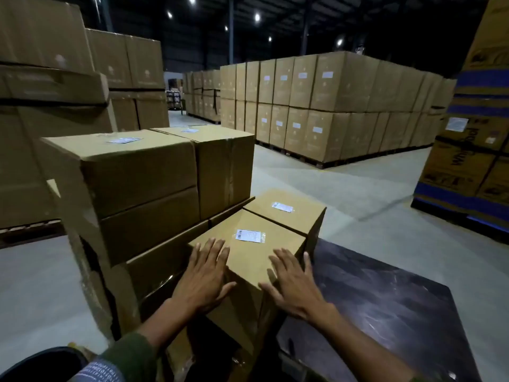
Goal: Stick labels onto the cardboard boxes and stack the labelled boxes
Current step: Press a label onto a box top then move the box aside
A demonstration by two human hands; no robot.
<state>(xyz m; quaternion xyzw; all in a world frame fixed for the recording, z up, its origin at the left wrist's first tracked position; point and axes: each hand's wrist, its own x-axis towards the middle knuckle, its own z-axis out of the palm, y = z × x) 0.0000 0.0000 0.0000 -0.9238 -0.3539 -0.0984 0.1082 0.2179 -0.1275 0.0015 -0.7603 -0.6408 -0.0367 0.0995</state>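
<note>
A brown cardboard box (256,260) sits on top of the stack in front of me, with a white label (250,235) stuck on its top. My left hand (205,277) lies flat on the box's near left corner, fingers spread. My right hand (293,282) rests flat on its near right edge, fingers spread too. Behind it stands a second box (292,216) with its own label (282,207). To the left, taller stacked boxes (137,172) carry labels (124,140) on their tops.
A dark table (385,304) stands to the right of the stack. Large pallets of cartons (330,106) fill the background, tall stacks (49,106) rise at left, and blue-banded cartons (473,150) at right. Grey concrete floor (358,194) lies between.
</note>
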